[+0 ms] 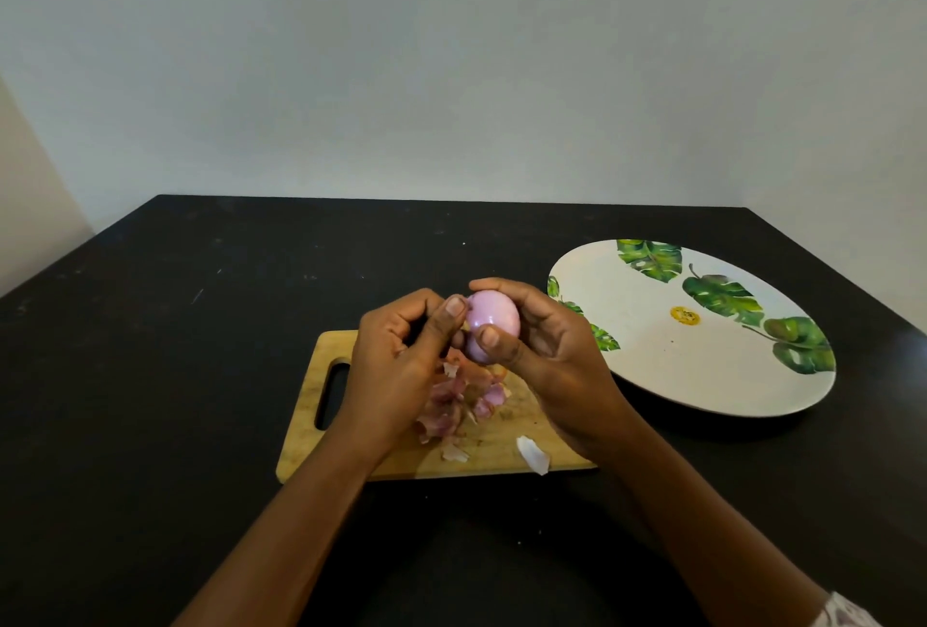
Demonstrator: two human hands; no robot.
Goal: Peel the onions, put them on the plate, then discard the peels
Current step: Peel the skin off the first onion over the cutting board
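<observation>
Above the board, the right hand grips the onion; the left hand pinches its skin (peeling looks nearly done). Plate next, I'd say.

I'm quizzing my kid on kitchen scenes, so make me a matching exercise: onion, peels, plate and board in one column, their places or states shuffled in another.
1 onion
2 peels
3 plate
4 board

A leaf-printed, no onion on it
B piled on the board
C gripped by the right hand
D wooden, left of the plate

Pairs: 1-C, 2-B, 3-A, 4-D
</observation>
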